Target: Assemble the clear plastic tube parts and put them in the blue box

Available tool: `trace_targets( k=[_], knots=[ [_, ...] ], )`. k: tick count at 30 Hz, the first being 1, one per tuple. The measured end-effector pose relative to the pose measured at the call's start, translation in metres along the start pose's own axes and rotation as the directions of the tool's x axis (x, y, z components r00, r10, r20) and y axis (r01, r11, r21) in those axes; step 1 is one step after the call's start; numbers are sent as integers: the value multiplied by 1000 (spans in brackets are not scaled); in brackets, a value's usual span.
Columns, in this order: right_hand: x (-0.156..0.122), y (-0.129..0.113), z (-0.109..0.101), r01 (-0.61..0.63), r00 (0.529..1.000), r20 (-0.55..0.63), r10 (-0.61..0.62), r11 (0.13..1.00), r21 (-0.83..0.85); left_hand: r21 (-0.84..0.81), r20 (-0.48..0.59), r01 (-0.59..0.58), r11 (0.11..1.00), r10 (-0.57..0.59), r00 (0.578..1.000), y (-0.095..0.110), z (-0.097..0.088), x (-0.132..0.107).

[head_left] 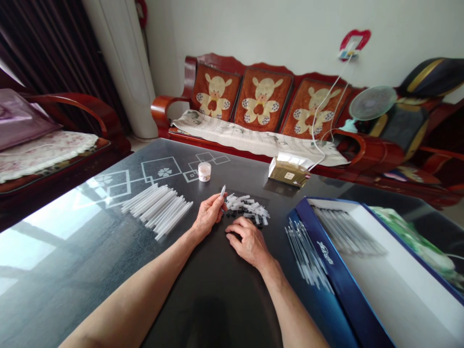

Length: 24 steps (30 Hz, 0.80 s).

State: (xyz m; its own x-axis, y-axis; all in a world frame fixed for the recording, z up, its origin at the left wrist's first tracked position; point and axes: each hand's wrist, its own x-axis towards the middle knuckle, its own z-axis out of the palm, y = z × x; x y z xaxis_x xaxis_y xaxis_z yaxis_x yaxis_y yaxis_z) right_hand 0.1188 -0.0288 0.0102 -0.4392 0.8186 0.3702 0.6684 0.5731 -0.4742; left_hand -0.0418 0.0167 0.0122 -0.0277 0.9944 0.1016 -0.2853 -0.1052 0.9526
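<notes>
My left hand (207, 216) pinches a slim white tube (223, 191) between finger and thumb. My right hand (247, 242) lies half-curled, holding nothing, just below a pile of small plastic pieces (246, 208).

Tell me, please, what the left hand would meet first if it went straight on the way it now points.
Most likely the loose pile of small white-and-black parts just beyond the left hand, though depth is unclear from this view.

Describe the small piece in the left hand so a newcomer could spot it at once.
On the dark, shiny table, find the heap of small white-and-black parts between the long white tubes and the open blue box. Just left of it, the left hand pinches one small pale piece, tip up: the only piece lifted off the table.
</notes>
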Motion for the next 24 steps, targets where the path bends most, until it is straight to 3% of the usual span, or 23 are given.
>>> trace_targets(
  k=[4, 7, 10, 12, 14, 16, 20, 24],
  knots=[
    [1, -1, 0, 7, 999, -34, -6, 999, 48, -9, -12, 7, 1000, -7, 1000, 0, -1, 1],
    [2, 5, -5, -2, 982, -189, 20, 995, 96, -8, -10, 13, 1000, -13, 1000, 1, 0, 1],
    [1, 22, -12, -128, 869, -478, 129, 991, 36, -1, -8, 7, 1000, -7, 1000, 1, 1, 0],
    [-2, 38, -16, -283, 780, -590, 211, 959, -32, 11, -1, 4, 1000, -4, 1000, 1, 2, 0],
    [-6, 52, -18, -405, 755, -593, 280, 911, -85, 26, 8, 8, 1000, -8, 1000, 0, 2, 0],
    [-10, 60, -17, -456, 775, -547, 318, 880, -135, 46, 15, 11, 999, -12, 1000, -1, 2, 0],
    [-12, 63, -14, -460, 811, -492, 317, 865, -201, 129, 50, -17, 992, 10, 999, -2, 2, -2],
    [-10, 61, -14, -463, 781, -538, 317, 872, -158, 262, 102, -85, 961, 60, 993, -4, -1, -3]
  ],
)
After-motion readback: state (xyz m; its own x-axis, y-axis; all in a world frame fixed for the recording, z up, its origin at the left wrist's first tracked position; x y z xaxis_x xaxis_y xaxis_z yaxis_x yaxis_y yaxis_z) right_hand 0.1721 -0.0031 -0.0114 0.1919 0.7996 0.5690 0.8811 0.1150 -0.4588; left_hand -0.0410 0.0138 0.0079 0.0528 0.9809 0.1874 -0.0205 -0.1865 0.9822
